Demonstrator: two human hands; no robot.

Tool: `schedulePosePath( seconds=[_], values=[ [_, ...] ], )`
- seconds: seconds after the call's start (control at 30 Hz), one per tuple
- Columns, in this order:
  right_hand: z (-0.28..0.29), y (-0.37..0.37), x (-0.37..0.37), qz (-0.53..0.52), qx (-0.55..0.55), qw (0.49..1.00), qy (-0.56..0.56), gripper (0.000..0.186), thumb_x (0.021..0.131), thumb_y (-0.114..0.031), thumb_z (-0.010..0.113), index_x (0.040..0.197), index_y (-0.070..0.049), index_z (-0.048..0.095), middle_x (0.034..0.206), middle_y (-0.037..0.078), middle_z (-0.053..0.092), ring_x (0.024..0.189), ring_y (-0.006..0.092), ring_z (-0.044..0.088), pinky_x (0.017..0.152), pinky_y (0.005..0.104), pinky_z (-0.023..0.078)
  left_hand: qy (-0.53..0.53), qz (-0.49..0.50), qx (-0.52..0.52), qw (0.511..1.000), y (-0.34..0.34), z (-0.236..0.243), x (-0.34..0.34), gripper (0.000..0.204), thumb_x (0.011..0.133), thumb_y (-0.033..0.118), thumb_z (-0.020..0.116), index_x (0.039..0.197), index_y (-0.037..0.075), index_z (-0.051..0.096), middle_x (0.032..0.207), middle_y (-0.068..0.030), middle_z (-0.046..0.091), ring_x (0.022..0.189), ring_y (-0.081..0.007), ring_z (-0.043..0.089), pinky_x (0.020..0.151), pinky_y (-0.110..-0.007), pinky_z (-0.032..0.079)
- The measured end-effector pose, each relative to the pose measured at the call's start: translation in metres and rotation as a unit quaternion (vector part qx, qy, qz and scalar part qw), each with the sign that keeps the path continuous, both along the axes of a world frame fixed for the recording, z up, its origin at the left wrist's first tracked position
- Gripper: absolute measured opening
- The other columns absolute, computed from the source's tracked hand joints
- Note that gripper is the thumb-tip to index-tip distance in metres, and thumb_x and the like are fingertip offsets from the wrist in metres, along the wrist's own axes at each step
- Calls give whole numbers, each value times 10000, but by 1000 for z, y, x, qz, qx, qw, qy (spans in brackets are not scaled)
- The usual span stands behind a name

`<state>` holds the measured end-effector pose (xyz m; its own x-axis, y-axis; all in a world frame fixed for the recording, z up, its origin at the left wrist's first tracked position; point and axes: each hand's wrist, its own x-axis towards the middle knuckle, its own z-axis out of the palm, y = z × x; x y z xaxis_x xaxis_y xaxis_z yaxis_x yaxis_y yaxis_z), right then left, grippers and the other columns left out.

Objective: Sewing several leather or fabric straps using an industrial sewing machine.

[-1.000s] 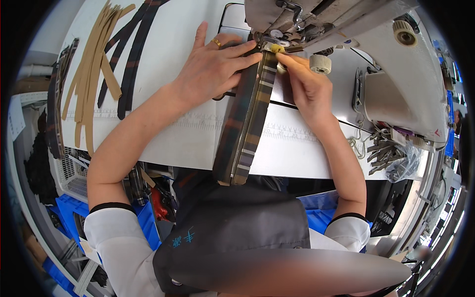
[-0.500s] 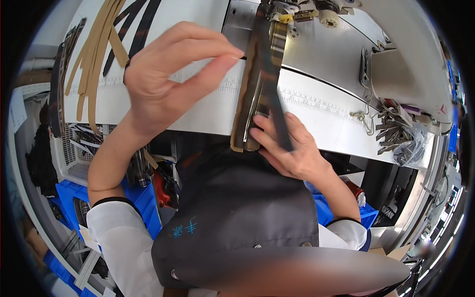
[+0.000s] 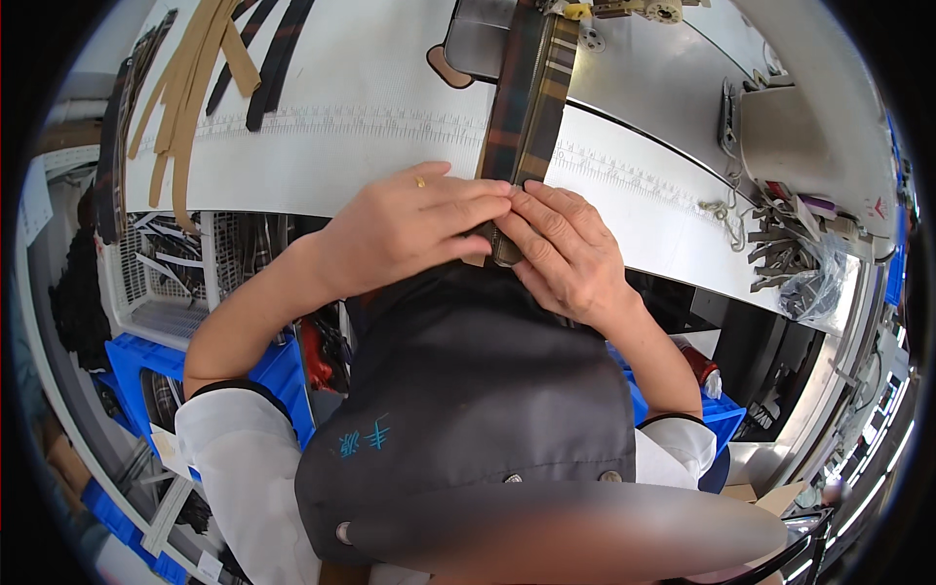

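A dark plaid fabric strip runs down from the sewing machine to the table's near edge. Alongside it lies a zipper on a brown plaid piece. My left hand reaches in from the left, its fingertips closed on the dark strip's lower part. My right hand grips the layered lower end from the right, fingers bent over the zipper. The two hands' fingertips meet at the middle of the layers. Part of the lower end is hidden under the fingers.
Tan strips and dark strips lie on the white table at left. The sewing machine stands at the top. A white basket of scraps sits below left; a clear bag beside grey pieces is at right.
My left hand has come down and right from the air to the layers. The dark strip, blurred and slanting over my right hand before, now lies along the zipper's left side.
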<state>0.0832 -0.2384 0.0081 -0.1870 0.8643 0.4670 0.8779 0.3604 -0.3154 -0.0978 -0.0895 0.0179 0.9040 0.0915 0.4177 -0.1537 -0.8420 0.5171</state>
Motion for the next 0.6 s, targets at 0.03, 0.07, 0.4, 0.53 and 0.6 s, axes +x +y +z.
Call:
schedulePosePath(
  seconds=[0.03, 0.07, 0.4, 0.53, 0.6],
  values=[
    [0, 0, 0, -4, 1, 1000, 0, 401, 694, -95, 702, 1087, -33, 656, 1149, 98, 612, 1080, 273, 564, 898, 393, 493, 6, 8, -17, 1000, 3, -3, -1, 437, 745, 36, 679, 1177, 36, 613, 1197, -75, 638, 1004, -247, 638, 902, -397, 483],
    [-1, 0, -1, -5, 1, 1000, 1, 401, 694, -95, 702, 1087, -33, 656, 1149, 98, 612, 1080, 273, 564, 898, 393, 493, 7, 8, -17, 1000, 4, -5, -2, 437, 745, 36, 679, 1177, 36, 613, 1197, -75, 638, 1004, -247, 638, 902, -397, 483],
    [-7, -2, -5, -23, 26, 999, -8, 406, 667, -128, 709, 1068, -70, 679, 1139, 85, 611, 1038, 256, 567, 893, 401, 490, -30, 55, 61, 996, 0, -7, -3, 379, 642, 31, 694, 1017, 75, 669, 1111, -42, 649, 996, -206, 634, 1088, -482, 281],
    [-4, -3, -11, -40, 23, 999, -8, 444, 629, -143, 737, 1064, -71, 686, 1135, 84, 611, 1041, 254, 566, 898, 407, 486, -6, 58, 50, 997, 1, -10, -5, 399, 627, 36, 709, 1019, 98, 673, 1100, -27, 646, 993, -202, 632, 1087, -484, 290],
    [-4, -4, -12, -44, 20, 999, -7, 454, 621, -143, 743, 1066, -74, 686, 1138, 84, 610, 1043, 254, 566, 898, 410, 487, -6, 55, 49, 997, 2, -12, -5, 404, 623, 36, 714, 1019, 100, 673, 1099, -25, 645, 988, -202, 633, 1088, -485, 289]
  ],
)
